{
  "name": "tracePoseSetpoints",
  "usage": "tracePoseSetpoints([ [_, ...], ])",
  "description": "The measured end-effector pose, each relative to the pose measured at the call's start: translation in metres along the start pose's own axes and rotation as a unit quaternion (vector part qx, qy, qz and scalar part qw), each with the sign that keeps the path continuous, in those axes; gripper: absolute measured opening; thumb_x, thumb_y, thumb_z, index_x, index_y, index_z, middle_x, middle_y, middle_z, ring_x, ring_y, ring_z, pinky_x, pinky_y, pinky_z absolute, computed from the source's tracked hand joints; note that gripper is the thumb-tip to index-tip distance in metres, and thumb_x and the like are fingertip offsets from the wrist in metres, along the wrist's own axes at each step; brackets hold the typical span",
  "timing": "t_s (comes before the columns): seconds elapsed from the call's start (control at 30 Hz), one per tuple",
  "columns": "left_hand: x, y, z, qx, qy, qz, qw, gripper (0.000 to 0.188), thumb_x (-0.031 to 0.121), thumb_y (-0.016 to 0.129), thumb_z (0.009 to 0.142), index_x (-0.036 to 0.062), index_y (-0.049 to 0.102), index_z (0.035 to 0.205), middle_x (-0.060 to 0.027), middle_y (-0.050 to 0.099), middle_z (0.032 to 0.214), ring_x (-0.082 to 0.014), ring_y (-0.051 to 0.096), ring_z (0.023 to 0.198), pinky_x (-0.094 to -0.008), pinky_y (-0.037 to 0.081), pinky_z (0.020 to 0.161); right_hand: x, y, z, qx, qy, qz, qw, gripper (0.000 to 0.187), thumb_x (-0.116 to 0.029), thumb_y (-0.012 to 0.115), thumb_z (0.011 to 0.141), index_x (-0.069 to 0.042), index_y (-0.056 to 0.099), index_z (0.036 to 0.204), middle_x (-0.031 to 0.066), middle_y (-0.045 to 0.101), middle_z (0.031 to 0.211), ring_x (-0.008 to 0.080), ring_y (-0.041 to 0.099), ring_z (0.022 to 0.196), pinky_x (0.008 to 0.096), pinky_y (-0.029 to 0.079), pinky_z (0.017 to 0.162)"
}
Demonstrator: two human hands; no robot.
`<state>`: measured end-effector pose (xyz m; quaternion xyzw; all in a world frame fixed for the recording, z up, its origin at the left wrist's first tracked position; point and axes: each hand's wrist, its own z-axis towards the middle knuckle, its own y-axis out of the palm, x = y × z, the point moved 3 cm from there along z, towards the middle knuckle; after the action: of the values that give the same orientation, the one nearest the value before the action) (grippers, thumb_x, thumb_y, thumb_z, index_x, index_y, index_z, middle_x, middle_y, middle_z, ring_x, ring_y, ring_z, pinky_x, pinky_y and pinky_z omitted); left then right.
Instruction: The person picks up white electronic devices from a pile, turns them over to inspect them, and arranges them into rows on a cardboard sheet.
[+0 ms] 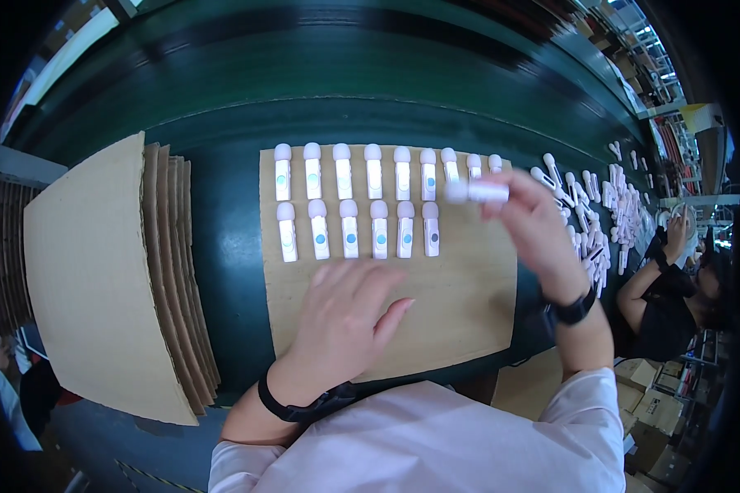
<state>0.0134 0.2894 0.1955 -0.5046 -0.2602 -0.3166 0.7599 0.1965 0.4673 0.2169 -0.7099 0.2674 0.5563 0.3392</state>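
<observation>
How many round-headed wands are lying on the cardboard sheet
15 round-headed wands on the cardboard sheet: nine in the far row, six in the near row. The right hand, whose held wand isn't counted, may hide others.

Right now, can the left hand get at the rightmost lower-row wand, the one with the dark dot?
Likely yes: the left hand looks empty, and only bare cardboard shows between it and that wand. The right hand, holding another wand, is farther right.

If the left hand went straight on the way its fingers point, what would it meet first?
Probably a white wand in the lower row, around fourth from left; the left hand may be high enough to pass over.
</observation>
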Motion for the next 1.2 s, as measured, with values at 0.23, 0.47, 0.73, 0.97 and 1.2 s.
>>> tracePoseSetpoints([
  [0.23, 0.002, -0.017, 0.006, 0.037, 0.002, -0.154, 0.987, 0.034, 0.006, 0.078, 0.076, 0.0033, 0.064, 0.107, -0.0102, 0.068, 0.103, -0.0263, 0.064, 0.094, -0.0371, 0.047, 0.085, -0.010, 0.070, -0.067, -0.058, -0.055, 0.003, 0.997, 0.025, 0.000, 0.070, 0.087, -0.001, 0.065, 0.111, 0.0054, 0.064, 0.100, 0.0128, 0.060, 0.093, 0.0272, 0.047, 0.083],
  [0.47, -0.004, -0.017, 0.004, 0.003, 0.026, -0.193, 0.981, 0.029, 0.005, 0.078, 0.077, 0.0018, 0.065, 0.103, -0.0109, 0.068, 0.100, -0.0261, 0.064, 0.091, -0.0372, 0.048, 0.085, -0.008, 0.081, -0.072, -0.014, -0.147, -0.043, 0.988, 0.025, 0.003, 0.070, 0.084, 0.002, 0.065, 0.108, 0.0073, 0.059, 0.095, 0.0151, 0.056, 0.086, 0.0253, 0.045, 0.074],
  [0.73, -0.002, -0.017, 0.003, 0.012, 0.012, -0.205, 0.979, 0.030, 0.001, 0.077, 0.076, 0.0017, 0.065, 0.104, -0.0111, 0.068, 0.097, -0.0240, 0.063, 0.088, -0.0351, 0.048, 0.082, -0.017, 0.082, -0.068, -0.026, -0.233, -0.157, 0.960, 0.027, 0.002, 0.072, 0.081, 0.002, 0.065, 0.107, 0.0091, 0.060, 0.095, 0.0184, 0.057, 0.085, 0.0268, 0.044, 0.075],
  [0.97, -0.003, -0.018, 0.005, 0.030, 0.037, -0.212, 0.976, 0.032, -0.005, 0.074, 0.074, 0.0007, 0.065, 0.104, -0.0114, 0.066, 0.093, -0.0242, 0.062, 0.084, -0.0352, 0.048, 0.080, -0.016, 0.080, -0.067, -0.006, -0.227, -0.110, 0.968, 0.025, -0.001, 0.073, 0.081, 0.001, 0.064, 0.104, 0.0104, 0.062, 0.096, 0.0204, 0.058, 0.086, 0.0301, 0.044, 0.076],
  [1.2, -0.003, -0.016, 0.006, 0.032, 0.054, -0.203, 0.977, 0.031, -0.006, 0.073, 0.073, 0.0006, 0.065, 0.102, -0.0107, 0.064, 0.091, -0.0232, 0.061, 0.082, -0.0351, 0.047, 0.078, -0.016, 0.082, -0.065, 0.018, -0.240, -0.119, 0.963, 0.030, 0.003, 0.076, 0.075, -0.002, 0.067, 0.103, 0.0084, 0.065, 0.092, 0.0230, 0.061, 0.082, 0.0327, 0.047, 0.074],
])
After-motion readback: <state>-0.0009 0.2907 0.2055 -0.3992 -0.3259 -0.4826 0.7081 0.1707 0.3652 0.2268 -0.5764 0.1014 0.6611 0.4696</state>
